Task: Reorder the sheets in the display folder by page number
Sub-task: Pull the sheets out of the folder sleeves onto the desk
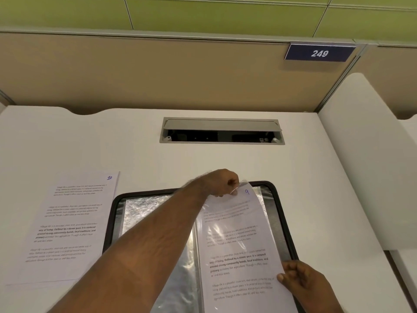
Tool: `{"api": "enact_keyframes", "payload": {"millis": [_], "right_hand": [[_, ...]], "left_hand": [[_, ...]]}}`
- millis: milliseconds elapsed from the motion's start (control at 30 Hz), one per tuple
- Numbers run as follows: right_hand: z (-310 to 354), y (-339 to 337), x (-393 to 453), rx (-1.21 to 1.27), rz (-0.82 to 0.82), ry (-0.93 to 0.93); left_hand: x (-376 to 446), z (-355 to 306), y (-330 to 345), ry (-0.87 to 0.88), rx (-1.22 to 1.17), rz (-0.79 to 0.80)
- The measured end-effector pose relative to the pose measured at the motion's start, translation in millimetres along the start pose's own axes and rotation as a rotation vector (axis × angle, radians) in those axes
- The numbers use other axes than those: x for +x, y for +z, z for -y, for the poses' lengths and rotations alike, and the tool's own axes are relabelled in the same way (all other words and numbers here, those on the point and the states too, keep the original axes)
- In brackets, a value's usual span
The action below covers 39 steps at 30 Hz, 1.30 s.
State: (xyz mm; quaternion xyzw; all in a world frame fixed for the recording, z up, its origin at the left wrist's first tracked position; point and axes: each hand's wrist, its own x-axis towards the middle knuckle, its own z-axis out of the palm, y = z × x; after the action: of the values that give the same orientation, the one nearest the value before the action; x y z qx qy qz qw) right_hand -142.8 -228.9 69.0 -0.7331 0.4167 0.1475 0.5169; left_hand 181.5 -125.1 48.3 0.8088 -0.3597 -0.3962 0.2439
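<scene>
Two hands work on one sheet in the head view. The display folder [281,201] lies open on the white desk [225,159], with its black edge near the middle of the desk. The sheet marked 9 [242,256] sits on the right half of the folder, partly inside a shiny clear sleeve [244,185].

The left hand [222,182] reaches across the folder to the top of that page. Its fingers are curled tight and pinch the top edge of the clear sleeve, just beside the blue 9. I cannot tell if it also pinches the paper itself. The right hand [297,279] is low on the right side. Its thumb lies on top of the sheet's edge and its fingers go under, so it grips the sheet.

The sheet marked 10 [67,222] lies flat on the desk, just left of the folder and apart from it. A grey cable box [222,131] is set into the desk farther back. A blue sign reading 249 [319,53] hangs on the wall panel.

I think the step is moving sheet 9 in or out of its sleeve. To do it well, hold the sleeve mouth open with the left hand, keep the paper straight, and slide it slowly so the corners do not fold or snag.
</scene>
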Motion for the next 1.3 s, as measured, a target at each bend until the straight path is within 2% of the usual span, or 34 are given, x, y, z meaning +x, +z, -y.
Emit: {"api": "enact_keyframes", "payload": {"millis": [100,500,600,933,1067,1300], "right_hand": [[-4,0,3,-0.043,-0.005,0.014],[-13,2,13,-0.033,-0.085,0.056],[-13,3,14,-0.031,-0.094,0.056],[-22,8,22,-0.019,-0.074,-0.002],[-22,6,23,-0.047,-0.067,-0.004],[-19,6,24,-0.07,-0.102,-0.039]], "left_hand": [[-2,1,-14,0.01,-0.055,-0.098],[-7,-2,-74,-0.013,0.191,-0.741],[-18,0,-101,-0.028,0.173,-0.898],[-147,20,-182,-0.027,0.14,-1.336],[-213,36,-197,-0.055,0.259,-1.382],[-301,87,-251,-0.281,0.496,-1.198]]}}
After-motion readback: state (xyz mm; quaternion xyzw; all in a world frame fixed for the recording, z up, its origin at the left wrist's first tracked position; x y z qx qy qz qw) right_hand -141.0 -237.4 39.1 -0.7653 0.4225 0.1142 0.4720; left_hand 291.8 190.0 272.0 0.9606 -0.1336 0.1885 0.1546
